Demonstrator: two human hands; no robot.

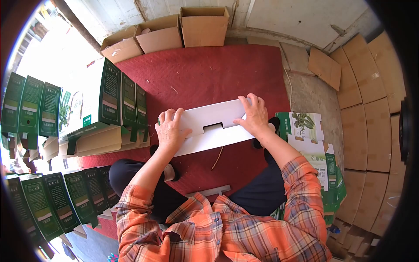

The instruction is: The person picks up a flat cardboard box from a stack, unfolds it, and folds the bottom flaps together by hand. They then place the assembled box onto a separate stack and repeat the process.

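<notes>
Between my hands is a white cardboard box point(205, 140), its blank side toward me, with a dark notch where two flaps meet in the middle. My left hand point(172, 131) grips its left end, fingers over the far edge and thumb on the near face. At the opposite end my right hand point(253, 115) holds it the same way, thumb pressed on the white panel close to the notch. The box is raised in front of my crossed legs, above a red mat point(196, 74). Its underside is hidden.
Rows of green printed boxes point(110, 94) stand at my left, with more green boxes point(52, 203) nearer me. Flat green and white printed cartons point(307, 150) lie at my right. Open brown cartons point(204, 30) line the wall; stacked brown cartons point(377, 135) rise at far right.
</notes>
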